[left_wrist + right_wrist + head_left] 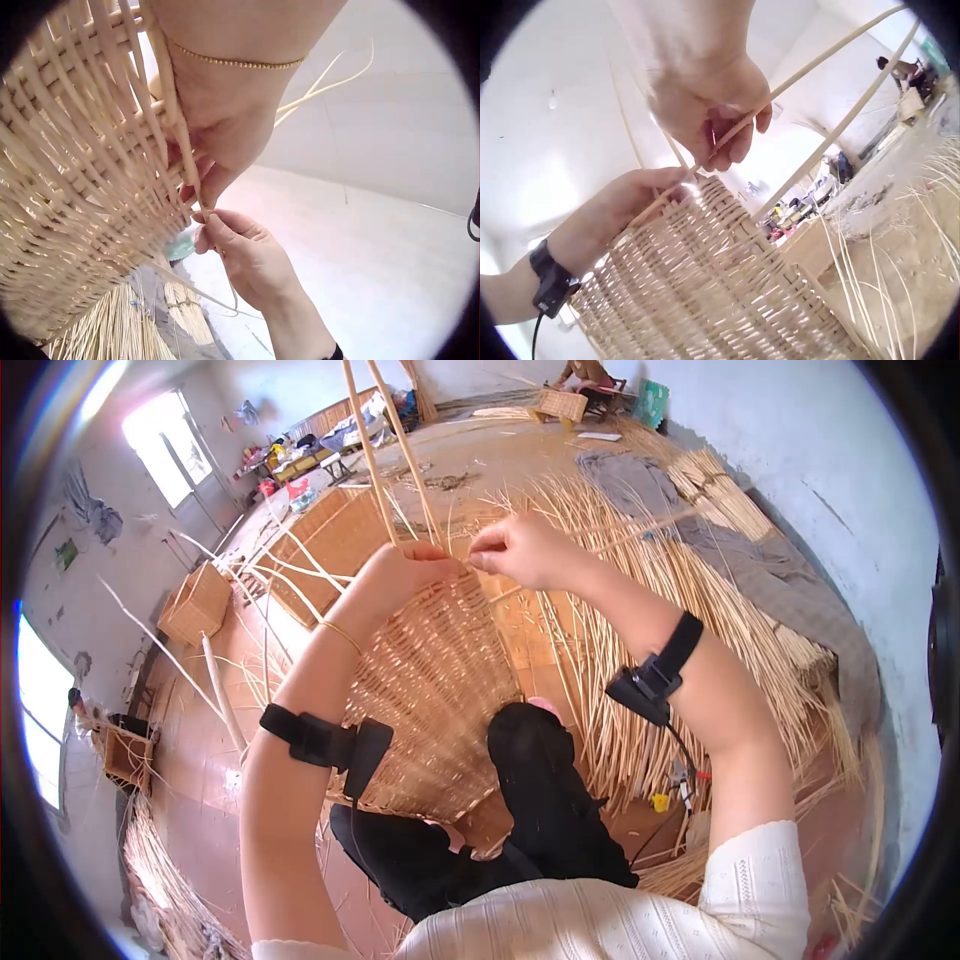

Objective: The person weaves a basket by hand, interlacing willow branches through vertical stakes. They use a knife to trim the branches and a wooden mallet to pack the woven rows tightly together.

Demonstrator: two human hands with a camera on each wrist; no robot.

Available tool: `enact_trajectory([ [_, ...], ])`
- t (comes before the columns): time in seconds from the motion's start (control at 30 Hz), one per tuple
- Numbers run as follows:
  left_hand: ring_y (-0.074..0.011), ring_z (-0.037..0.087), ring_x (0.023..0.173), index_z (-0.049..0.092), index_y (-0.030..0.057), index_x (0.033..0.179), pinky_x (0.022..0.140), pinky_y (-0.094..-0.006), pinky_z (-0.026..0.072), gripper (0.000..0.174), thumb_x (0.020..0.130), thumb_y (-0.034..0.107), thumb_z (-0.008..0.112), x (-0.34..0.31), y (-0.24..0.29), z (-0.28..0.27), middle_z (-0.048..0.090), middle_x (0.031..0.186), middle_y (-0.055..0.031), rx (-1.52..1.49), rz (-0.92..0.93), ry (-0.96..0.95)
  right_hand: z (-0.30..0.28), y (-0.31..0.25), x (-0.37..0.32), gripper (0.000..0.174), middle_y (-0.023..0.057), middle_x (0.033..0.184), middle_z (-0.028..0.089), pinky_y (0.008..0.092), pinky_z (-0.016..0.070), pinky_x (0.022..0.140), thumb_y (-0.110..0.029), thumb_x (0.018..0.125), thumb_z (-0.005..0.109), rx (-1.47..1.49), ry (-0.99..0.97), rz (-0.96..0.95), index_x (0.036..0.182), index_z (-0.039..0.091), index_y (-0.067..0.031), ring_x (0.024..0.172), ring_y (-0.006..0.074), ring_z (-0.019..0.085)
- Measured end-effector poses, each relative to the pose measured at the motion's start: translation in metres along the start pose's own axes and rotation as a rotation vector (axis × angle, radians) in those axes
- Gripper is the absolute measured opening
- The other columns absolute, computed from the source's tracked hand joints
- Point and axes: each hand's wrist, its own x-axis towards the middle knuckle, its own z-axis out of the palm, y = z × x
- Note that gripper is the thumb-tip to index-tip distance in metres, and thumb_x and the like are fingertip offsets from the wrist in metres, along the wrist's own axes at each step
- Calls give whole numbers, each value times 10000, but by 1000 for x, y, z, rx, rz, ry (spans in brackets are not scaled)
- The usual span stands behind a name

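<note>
A woven wicker basket (430, 690) leans up from between the person's knees, its top edge raised in front of the chest. The left hand (415, 568) grips that edge, thumb on one side and fingers partly hidden behind the weave. Close beside it, the right hand (530, 550) pinches a thin willow rod (810, 71) between thumb and fingers, right at the corner of the rim. In the left wrist view, the fingertips of the right hand (251, 259) almost meet those of the left hand (229, 142). Two long stakes (405, 450) rise beyond the left hand.
Loose willow rods (640, 650) spread over the floor at the right, by a grey cloth (760, 580). Finished-looking baskets (196, 605) stand at the left. Another person (588, 374) sits at the back with a basket (562, 404). A cluttered bench (300, 455) lines the far wall.
</note>
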Motion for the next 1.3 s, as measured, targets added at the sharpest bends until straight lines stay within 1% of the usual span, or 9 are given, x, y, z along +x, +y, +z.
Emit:
enact_trajectory([
  [0.27, -80, 603, 813, 712, 1, 1031, 769, -254, 480, 353, 963, 341, 642, -2, -1, -3, 681, 878, -4, -1, -37, 13, 25, 17, -9, 236, 115, 831, 697, 389, 502, 718, -282, 905, 659, 236, 161, -39, 993, 726, -74, 752, 265, 662],
  [0.5, -77, 588, 839, 713, 61, 1122, 806, -277, 489, 474, 987, 488, 560, -2, -1, -21, 693, 881, 4, 92, -29, -182, 23, 23, -10, 191, 77, 887, 717, 400, 314, 965, -205, 950, 589, 109, 214, -250, 1013, 725, -87, 857, 255, 639],
  [0.8, -232, 651, 1037, 689, 70, 1169, 930, -370, 488, 335, 894, 258, 720, -62, 32, -66, 684, 1184, -108, 831, 313, 79, 23, 30, -15, 159, 71, 918, 724, 410, 322, 965, -116, 937, 603, 95, 270, -364, 1058, 705, -103, 831, 245, 640],
  [0.87, -318, 648, 1061, 683, 18, 1157, 953, -427, 480, 341, 921, 264, 678, -122, 63, -50, 670, 1203, -164, 419, 97, 169, 24, 29, -12, 149, 60, 881, 714, 413, 322, 967, -112, 930, 614, 102, 265, -381, 1050, 703, -106, 811, 235, 637],
  [0.97, -403, 630, 1074, 624, -116, 1157, 961, -464, 473, 383, 1008, 217, 507, -153, 20, -10, 648, 1174, -274, -647, 710, -469, 22, 24, -15, 127, 38, 805, 681, 419, 326, 968, -109, 917, 637, 70, 274, -367, 1030, 695, -110, 773, 214, 629],
  [1.0, -344, 661, 1017, 632, -70, 1189, 954, -410, 487, 396, 1021, 272, 523, -161, -6, 26, 692, 1100, -220, -936, 611, -587, 24, 23, -15, 116, 27, 765, 659, 422, 329, 967, -109, 910, 649, 36, 288, -353, 1018, 690, -113, 756, 204, 623],
  [1.07, -279, 630, 866, 670, 48, 1170, 708, -376, 541, 353, 909, 280, 724, -174, -27, 79, 674, 1091, -143, -790, -557, -543, 36, 26, -13, 86, 16, 736, 627, 430, 336, 964, -132, 903, 664, 33, 342, -410, 987, 675, -119, 753, 198, 616],
  [1.23, -183, 653, 1010, 581, 21, 1327, 891, -354, 505, 395, 1012, 259, 570, -214, -99, 125, 692, 1128, -106, -336, -85, -519, 41, 9, -14, 76, 33, 759, 640, 435, 330, 985, -170, 902, 664, -49, 426, -310, 897, 655, -95, 777, 207, 615],
  [1.3, -161, 654, 997, 585, 37, 1325, 881, -315, 506, 387, 1010, 262, 577, -216, -128, 142, 692, 1119, -90, -513, -198, -478, 50, 9, -12, 97, 37, 741, 621, 434, 327, 990, -173, 906, 657, -87, 452, -294, 866, 642, -86, 764, 215, 606],
])
